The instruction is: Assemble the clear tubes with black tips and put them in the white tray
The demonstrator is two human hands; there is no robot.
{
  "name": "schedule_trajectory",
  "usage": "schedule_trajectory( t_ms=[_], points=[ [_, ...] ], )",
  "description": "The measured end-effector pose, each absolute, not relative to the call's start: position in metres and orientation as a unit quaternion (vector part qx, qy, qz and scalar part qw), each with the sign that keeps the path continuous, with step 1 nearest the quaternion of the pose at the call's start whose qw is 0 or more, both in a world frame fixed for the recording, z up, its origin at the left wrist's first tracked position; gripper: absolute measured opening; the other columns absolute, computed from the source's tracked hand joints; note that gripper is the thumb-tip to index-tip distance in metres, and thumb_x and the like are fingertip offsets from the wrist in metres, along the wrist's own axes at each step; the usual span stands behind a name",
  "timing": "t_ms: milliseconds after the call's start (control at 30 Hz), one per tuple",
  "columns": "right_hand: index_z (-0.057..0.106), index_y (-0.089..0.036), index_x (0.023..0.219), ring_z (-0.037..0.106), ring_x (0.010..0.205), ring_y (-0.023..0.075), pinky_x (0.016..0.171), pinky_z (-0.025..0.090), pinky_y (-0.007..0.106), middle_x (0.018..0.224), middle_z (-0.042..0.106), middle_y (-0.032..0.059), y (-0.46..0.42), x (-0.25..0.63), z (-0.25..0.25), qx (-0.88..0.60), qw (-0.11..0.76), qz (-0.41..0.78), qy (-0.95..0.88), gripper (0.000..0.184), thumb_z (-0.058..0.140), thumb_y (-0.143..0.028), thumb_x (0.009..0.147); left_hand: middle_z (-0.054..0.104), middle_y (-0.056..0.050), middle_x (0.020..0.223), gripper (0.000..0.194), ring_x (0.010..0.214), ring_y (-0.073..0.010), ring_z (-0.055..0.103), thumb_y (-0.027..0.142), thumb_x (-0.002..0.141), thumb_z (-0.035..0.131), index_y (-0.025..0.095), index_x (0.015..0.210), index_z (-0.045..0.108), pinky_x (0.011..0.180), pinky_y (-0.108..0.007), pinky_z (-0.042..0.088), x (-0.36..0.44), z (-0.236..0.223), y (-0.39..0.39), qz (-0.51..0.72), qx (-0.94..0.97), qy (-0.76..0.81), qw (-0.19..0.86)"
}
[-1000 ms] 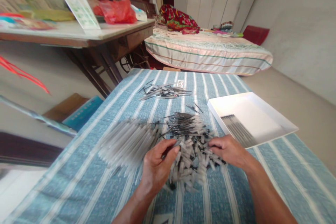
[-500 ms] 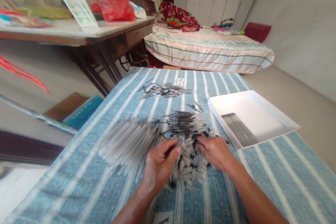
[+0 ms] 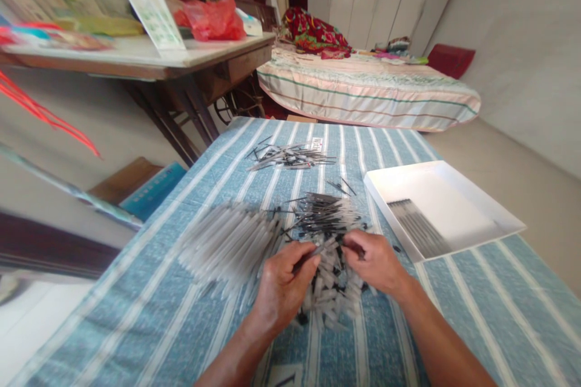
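My left hand is closed, thumb against fingers, on a pen whose greyish end points right toward my other hand. My right hand is pinched shut beside that end; what it holds, if anything, is too small to make out. Under both hands lies a heap of translucent pen caps mixed with small black pieces. Just beyond it is a pile of dark-tipped refills. Many frosted pen barrels lie side by side to the left of my left hand.
A shallow white box at the right has a row of finished-looking pens along its left side. Farther back on the striped tablecloth is another pile of slim pen parts. A desk and a bed stand beyond.
My right hand has moved left from the heap's right side to meet my left hand. The pen end now shows plainly from my left fingers. The view has shifted slightly.
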State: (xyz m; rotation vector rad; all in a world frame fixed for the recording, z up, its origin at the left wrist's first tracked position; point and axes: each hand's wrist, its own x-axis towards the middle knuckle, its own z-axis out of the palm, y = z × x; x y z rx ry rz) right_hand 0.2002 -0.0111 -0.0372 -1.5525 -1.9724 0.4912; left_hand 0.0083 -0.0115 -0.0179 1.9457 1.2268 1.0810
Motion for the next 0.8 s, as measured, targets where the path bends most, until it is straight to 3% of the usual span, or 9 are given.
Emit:
schedule_trajectory(
  t_ms=[100,233,500,800],
  points=[
    [0.061,-0.018,0.075,0.06,0.055,0.0132,0.053,0.045,0.022,0.061,0.065,0.0004,-0.0181,0.1971,-0.0349,-0.521,0.413,0.341,-0.664,0.007,0.054,-0.018,0.074,0.064,-0.001,0.073,0.01,0.067,-0.0122,0.061,0.019,0.078,0.055,0.016,0.082,0.064,0.062,-0.021,0.047,0.0082,-0.0211,-0.0113,0.399,0.742,0.451,0.293],
    [0.062,-0.017,0.075,0.061,0.052,0.0128,0.051,0.047,0.023,0.059,0.064,-0.0002,-0.0213,0.1929,-0.0351,-0.452,0.482,0.473,-0.584,0.004,0.061,-0.02,0.073,0.063,-0.001,0.075,0.011,0.069,-0.0121,0.06,0.019,0.081,0.053,0.016,0.085,0.063,0.064,-0.022,0.046,0.0068,-0.0248,-0.0122,0.383,0.757,0.434,0.303],
    [0.068,-0.017,0.073,0.058,0.048,0.0099,0.048,0.046,0.021,0.063,0.061,-0.0012,-0.0185,0.1924,-0.0382,-0.403,0.549,0.493,-0.541,0.006,0.069,-0.022,0.07,0.061,-0.001,0.074,0.012,0.069,-0.0119,0.058,0.019,0.081,0.052,0.016,0.088,0.062,0.063,-0.022,0.045,0.0079,-0.0271,-0.0144,0.353,0.774,0.421,0.315],
    [0.069,-0.017,0.08,0.059,0.053,0.0109,0.052,0.048,0.023,0.071,0.062,0.002,-0.0193,0.1923,-0.0359,-0.387,0.513,0.478,-0.598,0.007,0.064,-0.019,0.076,0.061,-0.002,0.077,0.013,0.072,-0.0119,0.056,0.019,0.084,0.049,0.017,0.089,0.061,0.066,-0.022,0.043,0.0075,-0.0271,-0.0163,0.318,0.797,0.408,0.312]
  ],
)
